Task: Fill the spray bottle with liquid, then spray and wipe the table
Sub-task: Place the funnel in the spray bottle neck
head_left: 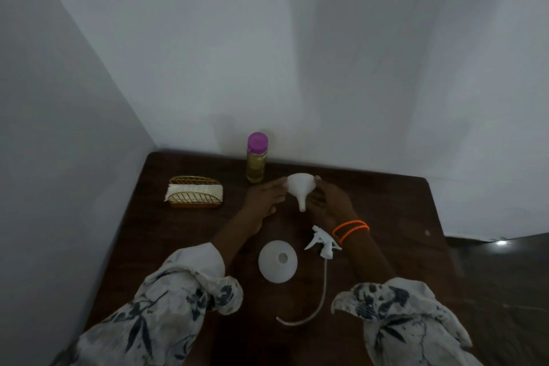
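Note:
A white funnel (300, 188) hangs above the dark wooden table (386, 211), spout pointing down toward me. My left hand (265, 197) touches its rim on the left and my right hand (329, 202) grips it from the right. Below them the white spray bottle (277, 261) stands open, its round neck showing from above. Its trigger head (323, 242) lies on the table beside it, the long dip tube curling toward me. A bottle of yellowish liquid with a purple cap (256, 157) stands at the back by the wall.
A gold wire holder with white napkins (193, 193) sits at the back left of the table. White walls close the left and far sides. The table's right edge drops to a dark floor (505, 276).

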### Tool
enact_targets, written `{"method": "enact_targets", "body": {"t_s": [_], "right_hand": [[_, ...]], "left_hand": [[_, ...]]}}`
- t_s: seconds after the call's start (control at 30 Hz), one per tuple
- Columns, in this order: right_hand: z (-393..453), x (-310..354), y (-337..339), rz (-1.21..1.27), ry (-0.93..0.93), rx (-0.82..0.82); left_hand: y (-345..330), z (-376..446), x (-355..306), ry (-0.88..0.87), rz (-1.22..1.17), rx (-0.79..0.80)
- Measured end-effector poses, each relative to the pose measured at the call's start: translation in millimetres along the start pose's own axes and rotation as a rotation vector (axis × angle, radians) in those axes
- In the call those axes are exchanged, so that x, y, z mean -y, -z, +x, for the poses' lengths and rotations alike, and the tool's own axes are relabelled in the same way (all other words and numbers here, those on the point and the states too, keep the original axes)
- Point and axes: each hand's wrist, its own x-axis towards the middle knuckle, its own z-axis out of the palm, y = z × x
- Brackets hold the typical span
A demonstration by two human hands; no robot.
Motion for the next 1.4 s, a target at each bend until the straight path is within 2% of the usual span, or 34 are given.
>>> {"method": "enact_targets", "body": {"t_s": [0.23,0.37,0.5,0.63,0.73,1.0,1.4], "right_hand": [[-62.1,1.2,7.8,0.121,0.178,0.12],[-97.6,-1.4,14.2,0.04,0.289,0.193],[-123.3,-16.4,22.3,-0.059,0.394,0.183],[-140.4,-40.1,30.1,-0.095,0.389,0.165],[-148.0,-59.4,32.7,-0.158,0.392,0.139],[-149.2,-82.3,18.2,-0.224,0.421,0.087],[-136.9,-90.3,19.6,-0.352,0.491,0.042]], "left_hand": [[4.1,-55.7,-0.2,-0.121,-0.13,-0.013],[4.1,-82.5,-2.7,-0.206,-0.121,-0.024],[8.5,-108.9,2.8,-0.249,-0.098,-0.013],[22.2,-125.7,18.8,-0.147,-0.248,0.057],[32.4,-133.4,36.4,-0.115,-0.214,0.065],[41.1,-145.2,53.3,-0.156,-0.193,-0.037],[44.0,-151.2,62.0,-0.223,-0.13,-0.067]]}}
